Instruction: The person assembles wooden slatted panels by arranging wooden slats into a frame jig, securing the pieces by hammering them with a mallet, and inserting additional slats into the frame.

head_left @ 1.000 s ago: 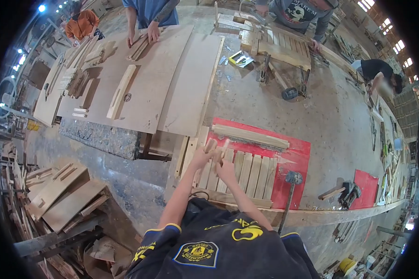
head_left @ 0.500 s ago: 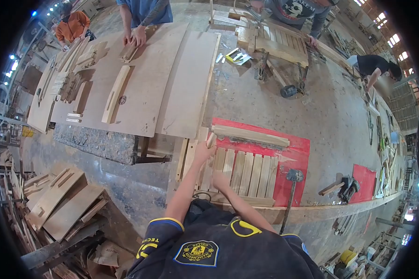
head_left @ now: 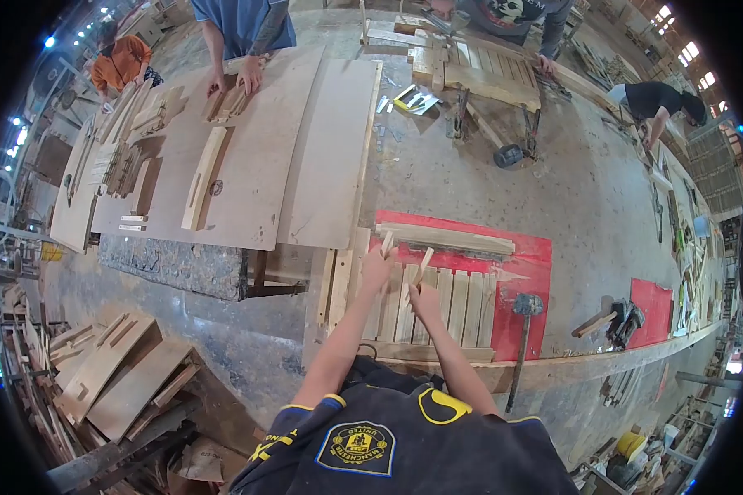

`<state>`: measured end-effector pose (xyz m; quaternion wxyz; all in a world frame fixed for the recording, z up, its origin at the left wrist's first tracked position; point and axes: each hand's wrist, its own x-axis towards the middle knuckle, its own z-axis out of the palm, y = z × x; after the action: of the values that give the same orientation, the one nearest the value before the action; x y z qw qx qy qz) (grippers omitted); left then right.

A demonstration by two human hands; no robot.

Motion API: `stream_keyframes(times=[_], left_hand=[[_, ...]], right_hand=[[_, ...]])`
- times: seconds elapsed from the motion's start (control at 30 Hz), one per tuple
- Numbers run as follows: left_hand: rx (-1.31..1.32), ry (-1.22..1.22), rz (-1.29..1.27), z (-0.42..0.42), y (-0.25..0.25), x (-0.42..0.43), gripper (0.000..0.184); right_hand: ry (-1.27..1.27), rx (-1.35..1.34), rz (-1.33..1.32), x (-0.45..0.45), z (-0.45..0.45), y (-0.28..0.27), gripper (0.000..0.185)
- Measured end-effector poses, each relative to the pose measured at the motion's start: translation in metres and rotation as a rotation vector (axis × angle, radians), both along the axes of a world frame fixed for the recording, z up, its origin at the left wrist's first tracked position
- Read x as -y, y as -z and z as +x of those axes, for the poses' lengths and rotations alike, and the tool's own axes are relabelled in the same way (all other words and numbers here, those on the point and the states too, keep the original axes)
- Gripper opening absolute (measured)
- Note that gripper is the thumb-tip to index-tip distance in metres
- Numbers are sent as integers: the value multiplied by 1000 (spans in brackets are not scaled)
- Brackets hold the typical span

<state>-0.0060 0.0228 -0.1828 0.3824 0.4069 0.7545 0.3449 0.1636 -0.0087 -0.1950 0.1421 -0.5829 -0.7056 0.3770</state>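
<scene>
My left hand (head_left: 377,271) is closed on a narrow wooden slat (head_left: 387,244), whose end sticks up past the fingers. A second wooden slat (head_left: 426,261) stands tilted in my right hand (head_left: 425,300), its fingers wrapped round it. Both hands are over the left part of a slatted wooden panel (head_left: 461,307), where upright slats line up along a bottom rail (head_left: 450,354). Beyond the slat tops lies a loose wooden rail (head_left: 450,238) on a red sheet (head_left: 532,272). To the right, a mallet (head_left: 527,305) rests with its handle over the table edge.
Large boards (head_left: 256,165) with wooden parts cover the left table, where a person in blue (head_left: 248,25) handles pieces. A clamped slatted frame (head_left: 487,78) and another mallet (head_left: 508,155) are at the far side. Scrap wood (head_left: 111,371) is piled lower left; a clamp (head_left: 627,322) lies right.
My right hand has risen from the panel's slats and now shows a slat tilted up in its grip. My left hand has shifted slightly right with its slat.
</scene>
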Motion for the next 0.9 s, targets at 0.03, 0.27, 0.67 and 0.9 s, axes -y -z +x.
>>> stream_keyframes(times=[0.03,0.27,0.67,0.9], left_hand=[[-107,15,17,0,12,-3,41],[-277,430,-55,2,19,15,40],[-30,66,123,46,-1,27,42],[327,-131,140,67,16,19,37]], right_hand=[[-13,149,185,8,2,5,30],[-283,388,-24,82,-2,3,25],[52,-316,-570,18,29,-33,34],[-55,-181,-205,-10,37,-36,30]])
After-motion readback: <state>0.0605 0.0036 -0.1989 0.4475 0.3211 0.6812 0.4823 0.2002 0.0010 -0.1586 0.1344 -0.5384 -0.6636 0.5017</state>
